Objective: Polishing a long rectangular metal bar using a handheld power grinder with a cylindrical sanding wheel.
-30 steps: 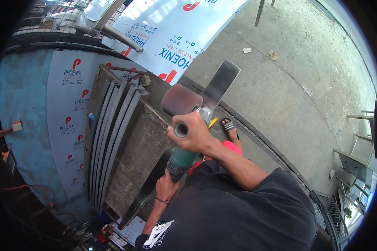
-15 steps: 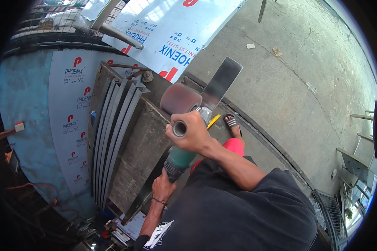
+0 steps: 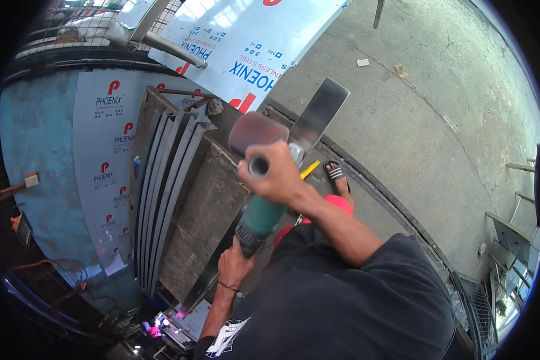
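Observation:
A green power sander (image 3: 261,216) with a broad reddish-brown abrasive drum (image 3: 253,137) is gripped in both hands. My right hand (image 3: 274,174) wraps round its tube-ended front handle, close behind the drum. My left hand (image 3: 236,264) closes round the dark rear body of the tool, lower down. The drum looks blurred. Beside and partly behind it, a flat shiny metal strip (image 3: 325,108) sticks out at a slant. Whether the drum touches the strip is hidden by the tool and my right hand.
Several long grey metal channels (image 3: 174,174) lean beside a worn board (image 3: 207,195) at left. Film-covered steel sheets (image 3: 228,48) stand ahead. A yellow strip (image 3: 310,170) lies near my sandalled foot (image 3: 336,174). Cracked concrete floor (image 3: 414,126) stretches right; a metal grate (image 3: 474,306) stands lower right.
The sander and my right hand have shifted slightly upward in the picture, away from me. Both hands keep their grip. Bright pinkish light now shows at the lower left.

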Demonstrator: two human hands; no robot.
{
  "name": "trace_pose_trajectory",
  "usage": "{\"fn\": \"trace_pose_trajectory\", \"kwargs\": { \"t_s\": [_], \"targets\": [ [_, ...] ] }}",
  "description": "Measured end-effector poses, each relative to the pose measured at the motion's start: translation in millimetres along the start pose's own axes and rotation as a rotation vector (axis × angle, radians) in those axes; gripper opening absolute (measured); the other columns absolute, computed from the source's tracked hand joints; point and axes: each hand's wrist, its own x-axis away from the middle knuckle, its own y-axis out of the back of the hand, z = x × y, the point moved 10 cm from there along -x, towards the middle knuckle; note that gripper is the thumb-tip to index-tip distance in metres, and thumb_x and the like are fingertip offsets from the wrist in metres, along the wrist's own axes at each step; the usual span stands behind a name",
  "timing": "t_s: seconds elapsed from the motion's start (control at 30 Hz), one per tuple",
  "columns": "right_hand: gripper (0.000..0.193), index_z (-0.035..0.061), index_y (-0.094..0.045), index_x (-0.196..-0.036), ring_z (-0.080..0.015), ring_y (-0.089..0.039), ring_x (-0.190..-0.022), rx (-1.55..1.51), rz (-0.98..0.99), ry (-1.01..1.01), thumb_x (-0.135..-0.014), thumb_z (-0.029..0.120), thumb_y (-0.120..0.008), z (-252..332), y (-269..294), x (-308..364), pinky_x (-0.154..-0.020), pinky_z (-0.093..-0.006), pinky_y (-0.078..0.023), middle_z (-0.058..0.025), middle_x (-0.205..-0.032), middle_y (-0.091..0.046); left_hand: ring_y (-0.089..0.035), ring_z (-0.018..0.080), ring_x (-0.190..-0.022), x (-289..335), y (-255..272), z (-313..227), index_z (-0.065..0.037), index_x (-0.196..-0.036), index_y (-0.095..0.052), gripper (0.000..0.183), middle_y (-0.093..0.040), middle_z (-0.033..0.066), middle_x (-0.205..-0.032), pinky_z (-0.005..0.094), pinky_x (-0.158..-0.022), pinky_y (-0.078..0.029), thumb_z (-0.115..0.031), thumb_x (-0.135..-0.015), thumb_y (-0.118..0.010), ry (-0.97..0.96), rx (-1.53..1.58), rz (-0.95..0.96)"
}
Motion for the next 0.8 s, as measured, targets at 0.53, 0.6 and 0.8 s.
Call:
{"fn": "trace_pose_trajectory", "kwargs": {
  "t_s": [0.53,0.6,0.8],
  "targets": [
    [0.02,0.0019,-0.059,-0.064,-0.0348,-0.058,-0.053,-0.092,0.117,-0.029,-0.076,0.015,-0.068,3.4,-43.1,47.7,-0.052,-0.04,-0.047,-0.017,-0.056,-0.055,-0.065,0.0482,-0.081,34.2,-35.8,59.0,0.001,-0.122,-0.05,0.057,-0.067,0.0295,-0.082,0.0555,-0.073,-0.052,-0.021,-0.074,-0.071,0.026,-0.019,0.092],
    [0.019,0.0017,-0.058,-0.064,-0.0308,-0.056,-0.05,-0.055,0.098,-0.03,-0.076,0.014,-0.068,3.5,-32.9,38.2,-0.051,-0.0383,-0.045,-0.0156,-0.055,-0.053,-0.065,0.0481,-0.081,22.4,-22.7,37.9,0.002,-0.122,-0.049,0.058,-0.067,0.0289,-0.083,0.0554,-0.073,-0.052,-0.022,-0.074,-0.07,-0.016,-0.021,0.046],
    [0.023,-0.0002,-0.06,-0.066,-0.0106,-0.048,-0.051,0.113,0.035,0.024,-0.079,0.015,-0.069,10.2,27.1,-18.7,-0.051,-0.0289,-0.039,-0.009,-0.054,-0.05,-0.065,0.0479,-0.084,-24.1,11.3,-28.1,0.002,-0.115,-0.05,0.054,-0.067,0.0288,-0.085,0.0562,-0.075,-0.052,-0.029,-0.077,-0.072,-0.096,0.115,-0.05]
  ]
}}
